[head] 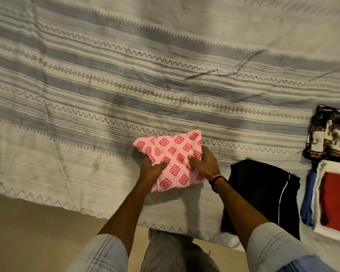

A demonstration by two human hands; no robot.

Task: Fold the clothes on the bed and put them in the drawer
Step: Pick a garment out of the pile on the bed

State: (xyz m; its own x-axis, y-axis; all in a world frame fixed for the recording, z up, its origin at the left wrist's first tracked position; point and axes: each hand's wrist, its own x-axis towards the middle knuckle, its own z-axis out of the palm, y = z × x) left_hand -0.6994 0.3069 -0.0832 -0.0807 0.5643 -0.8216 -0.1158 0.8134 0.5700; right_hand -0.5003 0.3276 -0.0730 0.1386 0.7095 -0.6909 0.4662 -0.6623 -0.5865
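Note:
A folded pink cloth with red diamond print (173, 152) lies near the front edge of the bed (106, 85). My left hand (152, 168) grips its left side, thumb on top and fingers tucked under the edge. My right hand (203, 163) holds its right side the same way, thumb across the top. The cloth looks slightly raised at the hands; I cannot tell whether it is off the bedspread. No drawer is in view.
A folded black garment with a white stripe (263, 195) lies right of my right wrist. Further right sit a patterned dark cloth with elephants (330, 134) and a stack of red, white and blue folded clothes (334, 201). Beige floor (28, 232) is below the bed edge.

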